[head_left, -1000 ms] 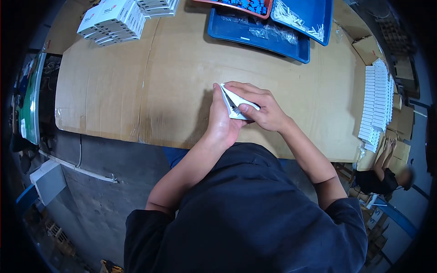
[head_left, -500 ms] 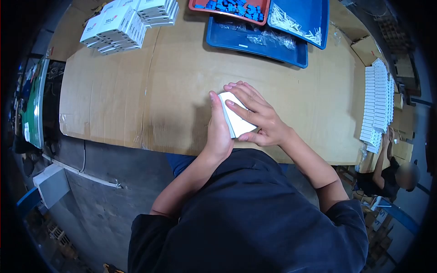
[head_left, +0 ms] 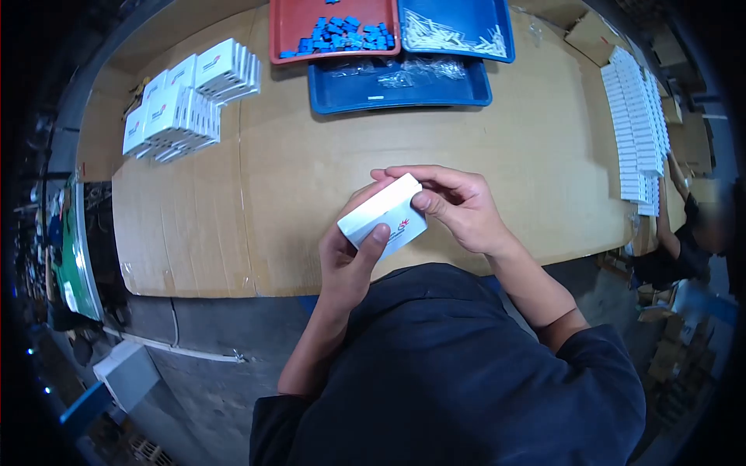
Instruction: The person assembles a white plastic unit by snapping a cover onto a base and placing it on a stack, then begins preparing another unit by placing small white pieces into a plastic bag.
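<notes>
A small white box (head_left: 383, 208) with a red logo and dark print is tilted between my two hands, above the front part of the table. My left hand (head_left: 342, 268) is closed around its left end, the thumb lying on the printed face. At the upper right corner, my right hand (head_left: 470, 208) grips the box with the thumb on the near side and the fingers over the far edge. The far faces of the box are hidden.
Stacks of similar white boxes (head_left: 167, 116) stand at the left. At the back are a red tray (head_left: 280, 31) of blue parts, a blue tray (head_left: 505, 39) of white sticks and a lower blue tray (head_left: 326, 97) with clear packets. White stacks (head_left: 633, 124) and another person's arm (head_left: 664, 210) are right.
The box has been turned, so its printed face with the red logo now shows. My right hand has shifted from lying across it to its upper corner. The camera view has also shifted.
</notes>
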{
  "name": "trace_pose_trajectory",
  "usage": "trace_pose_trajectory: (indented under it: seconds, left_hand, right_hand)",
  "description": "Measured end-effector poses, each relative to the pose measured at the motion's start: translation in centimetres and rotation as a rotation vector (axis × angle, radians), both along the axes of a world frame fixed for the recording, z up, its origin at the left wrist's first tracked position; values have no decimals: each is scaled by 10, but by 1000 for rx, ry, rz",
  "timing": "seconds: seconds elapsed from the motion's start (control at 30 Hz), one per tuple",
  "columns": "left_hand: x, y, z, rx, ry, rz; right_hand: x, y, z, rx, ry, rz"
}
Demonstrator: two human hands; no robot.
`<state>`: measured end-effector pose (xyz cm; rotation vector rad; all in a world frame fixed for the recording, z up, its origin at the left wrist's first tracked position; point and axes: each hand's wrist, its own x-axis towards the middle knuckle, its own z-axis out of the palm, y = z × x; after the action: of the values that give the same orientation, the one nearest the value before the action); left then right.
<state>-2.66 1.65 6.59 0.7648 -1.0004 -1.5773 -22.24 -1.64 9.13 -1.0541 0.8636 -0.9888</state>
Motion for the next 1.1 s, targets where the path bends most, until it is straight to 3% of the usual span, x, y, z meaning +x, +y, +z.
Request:
trace_pose_trajectory:
  seconds: [0.13, 0.43, 0.7, 0.83, 1.07, 1.1]
  left_hand:
    - [-1, -3, 1, -188, -87, -30]
    - [0, -3, 5, -267, -145, -30]
    - [-6, -6, -1, -176, -189, 62]
    - [-11, -4, 3, -49, -151, 143]
    - [-11, -4, -9, 70, -19, 117]
    - [-13, -9, -8, 22, -11, 162]
  right_hand:
    - [-10, 0, 6, -26, -87, 72]
    - [-16, 3, 7, -280, 61, 118]
    - [1, 1, -9, -16, -88, -46]
    - [3, 4, -17, 93, -93, 31]
    - [-4, 8, -37, 13, -176, 0]
    - [-7, 7, -32, 137, -160, -47]
